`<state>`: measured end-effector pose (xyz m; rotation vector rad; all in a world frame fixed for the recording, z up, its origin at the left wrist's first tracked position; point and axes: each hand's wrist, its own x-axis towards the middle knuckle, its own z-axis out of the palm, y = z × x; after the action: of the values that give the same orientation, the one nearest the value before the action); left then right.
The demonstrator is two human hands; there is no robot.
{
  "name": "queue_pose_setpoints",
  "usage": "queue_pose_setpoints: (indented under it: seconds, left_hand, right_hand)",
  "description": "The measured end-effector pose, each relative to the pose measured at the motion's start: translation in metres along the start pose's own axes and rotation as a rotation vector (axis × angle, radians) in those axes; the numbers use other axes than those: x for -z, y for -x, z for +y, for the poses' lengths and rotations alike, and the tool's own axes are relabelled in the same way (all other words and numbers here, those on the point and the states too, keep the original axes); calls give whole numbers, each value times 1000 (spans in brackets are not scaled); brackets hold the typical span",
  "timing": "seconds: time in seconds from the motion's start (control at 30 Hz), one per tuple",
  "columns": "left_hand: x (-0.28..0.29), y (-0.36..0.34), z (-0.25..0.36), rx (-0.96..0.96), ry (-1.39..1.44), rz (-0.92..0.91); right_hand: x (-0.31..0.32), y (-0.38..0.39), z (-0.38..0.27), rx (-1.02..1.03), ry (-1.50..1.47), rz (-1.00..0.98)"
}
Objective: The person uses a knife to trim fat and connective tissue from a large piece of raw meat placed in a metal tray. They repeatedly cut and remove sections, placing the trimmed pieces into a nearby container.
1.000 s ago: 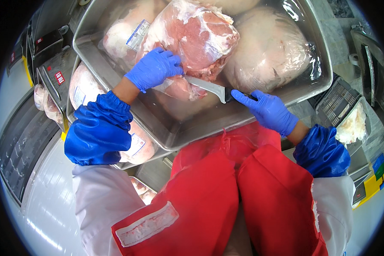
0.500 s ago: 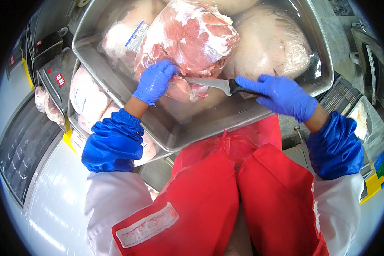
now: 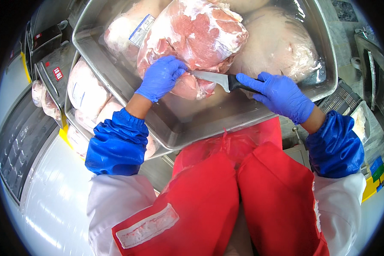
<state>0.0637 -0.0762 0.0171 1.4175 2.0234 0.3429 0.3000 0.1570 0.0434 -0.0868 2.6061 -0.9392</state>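
A large piece of raw pink meat with white fat rests in a deep metal tub holding liquid. My left hand, in a blue glove, is closed on the meat's near left edge, where a smaller flap hangs toward me. My right hand, also gloved in blue, grips the black handle of a knife. Its blade points left, with the tip against the meat beside my left fingers. The fingertips of my left hand are partly hidden.
Pale skin-covered meat lies in the tub on the right, a labelled piece on the left. Another tray with several meat pieces stands left of the tub. At right are a dark grate and a plastic bag.
The meat has shifted slightly right. My left hand has moved a little right along its edge, and my right hand with the knife has moved only slightly.
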Motion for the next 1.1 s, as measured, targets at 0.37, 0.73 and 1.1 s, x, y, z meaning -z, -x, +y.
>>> queue_pose_setpoints:
  seconds: [0.37, 0.73, 1.1]
  left_hand:
    - [-70, 29, -17, 323, 107, 763]
    - [-138, 2, -41, 330, 409, 1054]
    - [-148, -24, -32, 392, 379, 1067]
  right_hand:
    - [3, 3, 30, 52, 218, 18]
    - [-21, -9, 64, -50, -378, -123]
    - [77, -3, 28, -143, 60, -231]
